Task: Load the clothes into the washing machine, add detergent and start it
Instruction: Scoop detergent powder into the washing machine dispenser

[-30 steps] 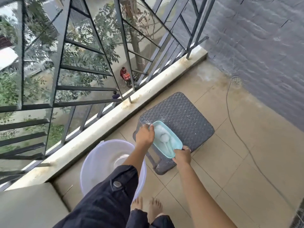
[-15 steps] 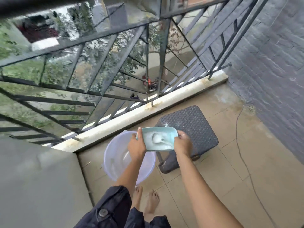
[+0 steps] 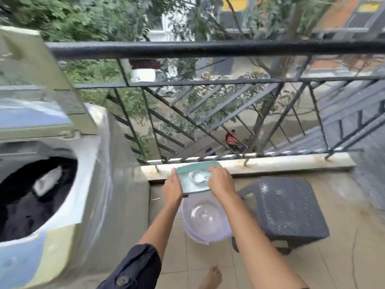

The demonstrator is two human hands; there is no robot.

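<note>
The detergent tub (image 3: 194, 180), clamped between left hand (image 3: 173, 187) and right hand (image 3: 220, 181), has been lifted off the stool (image 3: 289, 207) toward the loaded washer (image 3: 68, 184).

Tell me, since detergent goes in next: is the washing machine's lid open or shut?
Open. The lid is raised at the back, and the drum opening shows dark clothes inside.

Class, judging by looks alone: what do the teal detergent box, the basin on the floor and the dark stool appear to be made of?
Shallow teal detergent box: probably smooth plastic, uniform colour. Round translucent basin: thin glossy plastic, light shows through. Dark grey square stool: likely moulded plastic with woven-look texture.
</note>
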